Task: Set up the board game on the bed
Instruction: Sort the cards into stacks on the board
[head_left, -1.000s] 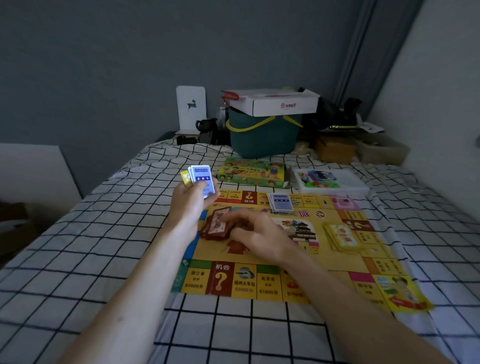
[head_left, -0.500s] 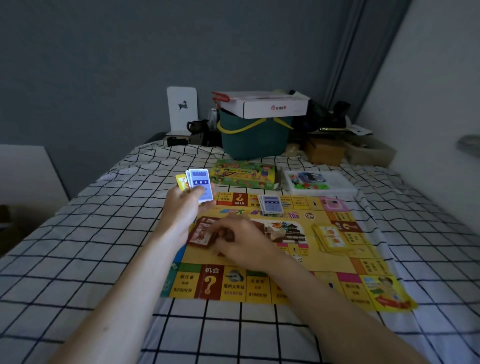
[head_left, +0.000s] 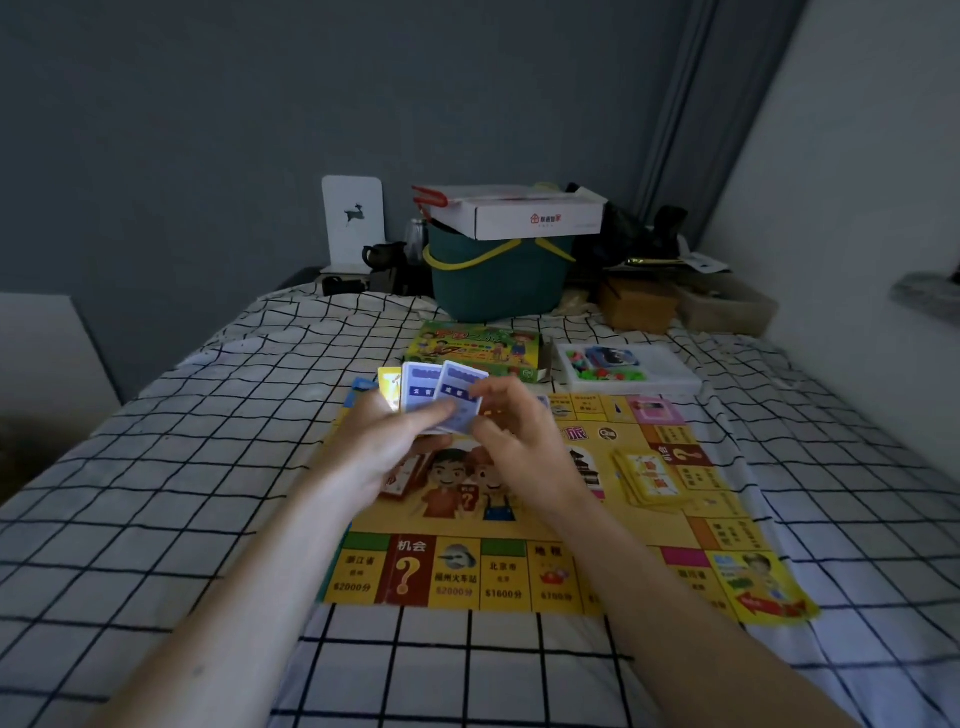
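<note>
The bed with the black-grid white sheet (head_left: 156, 493) carries the yellow paper game board (head_left: 519, 566), soft footing where stacks may slide. Left hand (head_left: 384, 447) grips fanned blue cards (head_left: 452, 400); right hand (head_left: 524, 441) pinches one. Loose fan, could spill.

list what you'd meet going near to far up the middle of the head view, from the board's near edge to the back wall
game board → hands, left hand and right hand, on the fanned cards → green game box → teal basket → white carton on top of it
</note>
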